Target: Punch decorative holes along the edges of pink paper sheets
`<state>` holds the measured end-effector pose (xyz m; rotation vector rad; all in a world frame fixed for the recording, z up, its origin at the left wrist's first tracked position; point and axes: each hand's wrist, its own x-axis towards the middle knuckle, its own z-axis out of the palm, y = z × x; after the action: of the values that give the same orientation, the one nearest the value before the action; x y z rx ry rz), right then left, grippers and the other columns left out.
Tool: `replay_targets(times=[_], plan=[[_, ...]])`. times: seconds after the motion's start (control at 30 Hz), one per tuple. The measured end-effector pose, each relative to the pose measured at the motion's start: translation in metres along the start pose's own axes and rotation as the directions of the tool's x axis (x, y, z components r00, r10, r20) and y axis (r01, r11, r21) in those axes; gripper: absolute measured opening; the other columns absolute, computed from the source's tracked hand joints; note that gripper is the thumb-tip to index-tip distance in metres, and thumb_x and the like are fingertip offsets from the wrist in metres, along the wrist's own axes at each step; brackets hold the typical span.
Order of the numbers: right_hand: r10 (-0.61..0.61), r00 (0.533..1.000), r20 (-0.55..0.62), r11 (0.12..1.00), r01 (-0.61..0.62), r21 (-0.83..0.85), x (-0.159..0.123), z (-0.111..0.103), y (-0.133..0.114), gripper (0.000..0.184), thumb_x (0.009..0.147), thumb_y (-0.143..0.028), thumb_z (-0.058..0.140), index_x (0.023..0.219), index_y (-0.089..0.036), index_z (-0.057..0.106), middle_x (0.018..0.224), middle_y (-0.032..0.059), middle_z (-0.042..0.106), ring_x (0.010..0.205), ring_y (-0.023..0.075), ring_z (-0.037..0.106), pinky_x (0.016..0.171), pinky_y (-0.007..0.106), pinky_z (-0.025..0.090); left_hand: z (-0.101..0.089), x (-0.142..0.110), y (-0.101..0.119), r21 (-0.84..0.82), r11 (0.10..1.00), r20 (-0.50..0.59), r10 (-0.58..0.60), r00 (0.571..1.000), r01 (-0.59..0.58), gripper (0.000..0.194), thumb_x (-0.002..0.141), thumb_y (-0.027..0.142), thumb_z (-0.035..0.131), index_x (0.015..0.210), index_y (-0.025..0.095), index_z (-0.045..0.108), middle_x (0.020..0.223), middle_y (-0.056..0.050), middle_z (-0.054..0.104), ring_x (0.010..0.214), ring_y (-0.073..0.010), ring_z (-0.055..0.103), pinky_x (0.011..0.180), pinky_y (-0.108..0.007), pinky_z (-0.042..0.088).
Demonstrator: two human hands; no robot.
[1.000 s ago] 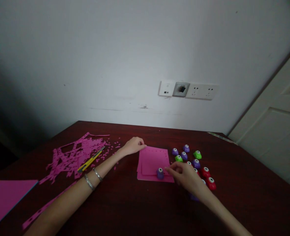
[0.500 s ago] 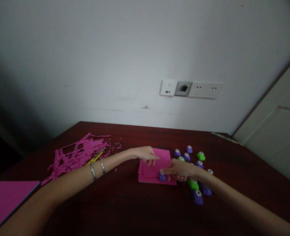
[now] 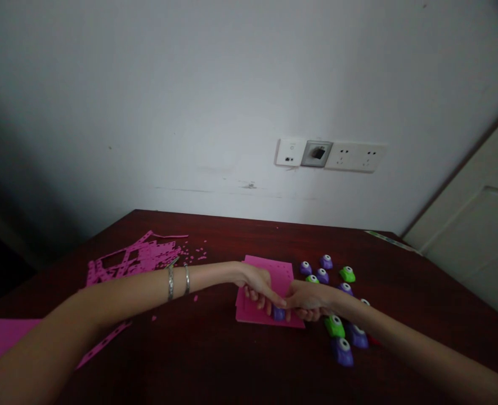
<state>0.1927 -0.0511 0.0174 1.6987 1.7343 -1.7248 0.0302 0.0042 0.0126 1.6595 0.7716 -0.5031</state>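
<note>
A small purple craft punch (image 3: 278, 314) rests on the lower part of a stack of pink paper (image 3: 276, 270). My right hand (image 3: 308, 299) holds the punch from the right, its fingers curled. From the left my left hand (image 3: 258, 286) reaches over the paper, with a digit against the top of the punch and the other fingers bent around its near side. Both hands meet there, so most of the punch's white button is hidden. Small marks line the far edge of the top sheet.
More purple punches (image 3: 342, 351) and green punches (image 3: 335, 326) lie right of the paper. Cut pink strips (image 3: 134, 259) and scattered bits (image 3: 196, 251) lie at left, beside a partly hidden yellow-handled tool (image 3: 173, 262). A pink sheet (image 3: 4, 337) is at the left front. A wall bounds the back.
My left hand has moved right and toward me, from above the paper onto the punch. My right hand stays at the punch. The view has shifted slightly.
</note>
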Motion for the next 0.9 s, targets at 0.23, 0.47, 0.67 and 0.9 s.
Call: replay_targets(times=[0.23,0.47,0.67,0.9], plan=[[-0.024,0.995,0.097,0.999,0.020,0.041,-0.004,-0.003,-0.005,0.037,0.076,-0.047,0.056,0.060,-0.014,0.055,0.040,-0.0087,0.033,0.034,0.0022,0.021,0.036,0.018,0.012,-0.007,0.016,-0.006,-0.014,1.000,0.169,0.001,0.986,0.001,0.046,0.056,0.066,0.064,0.051,0.020,0.068,0.052,-0.006,0.055,0.035,-0.0054,0.026,0.032,-0.020,0.017],[-0.040,0.986,0.162,0.999,0.038,0.019,0.006,-0.007,-0.007,0.033,0.079,-0.036,0.052,0.054,-0.015,0.054,0.037,-0.0096,0.032,0.033,0.0024,0.020,0.034,0.016,0.012,-0.004,0.023,-0.014,-0.091,0.995,0.131,0.049,0.990,-0.037,0.043,0.055,0.063,0.067,0.049,0.021,0.067,0.047,-0.004,0.052,0.034,-0.0055,0.025,0.031,-0.021,0.015],[-0.043,0.986,0.164,0.999,0.044,-0.004,0.009,-0.008,-0.006,0.030,0.078,-0.029,0.050,0.051,-0.016,0.050,0.036,-0.0097,0.031,0.031,0.0027,0.019,0.034,0.017,0.012,0.004,0.017,-0.011,-0.111,0.994,0.027,0.019,0.999,-0.016,0.050,0.054,0.065,0.067,0.043,0.016,0.060,0.044,-0.003,0.048,0.034,-0.0051,0.027,0.033,-0.021,0.015],[-0.108,0.994,-0.006,0.991,0.107,-0.076,-0.001,0.004,-0.001,0.039,0.077,-0.045,0.052,0.051,-0.017,0.046,0.037,-0.0088,0.035,0.031,0.0029,0.026,0.033,0.016,0.018,0.016,-0.001,0.005,0.018,0.999,-0.203,-0.044,0.978,0.049,0.046,0.062,0.060,0.064,0.048,0.016,0.059,0.047,-0.001,0.049,0.038,-0.0077,0.035,0.040,-0.025,0.024]])
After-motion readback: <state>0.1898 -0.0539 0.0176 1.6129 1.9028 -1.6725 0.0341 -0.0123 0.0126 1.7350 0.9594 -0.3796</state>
